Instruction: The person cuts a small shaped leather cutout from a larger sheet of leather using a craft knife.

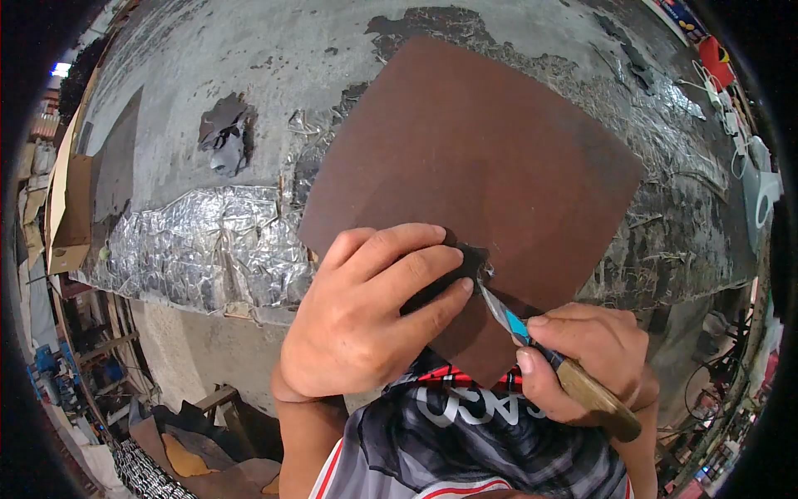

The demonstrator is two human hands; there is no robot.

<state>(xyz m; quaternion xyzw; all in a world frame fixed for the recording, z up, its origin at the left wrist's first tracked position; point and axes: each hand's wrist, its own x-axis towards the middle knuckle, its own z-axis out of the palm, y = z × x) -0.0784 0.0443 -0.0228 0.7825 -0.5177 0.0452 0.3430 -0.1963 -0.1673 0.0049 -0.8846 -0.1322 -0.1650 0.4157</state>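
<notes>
A brown square sheet point(478, 158), which looks like leather or rubber board, lies on the worktable, one corner toward my body. My left hand point(366, 312) rests over its near left part, fingers bent and closed on a small black piece point(472, 259) that is mostly hidden under them. My right hand point(586, 358) is closed around a knife point(573, 374) with a wooden handle and a blue wrap near the blade. The blade tip points up and left, at the edge of the black piece near my left fingertips. Small scraps lie by the tip.
The worn grey worktable point(274, 83) has silvery tape point(208, 237) along its near side. A dark scrap point(226, 133) lies on it at left. At the left edge stands a cardboard box point(71, 208). White cables and a red item point(716, 62) are at far right.
</notes>
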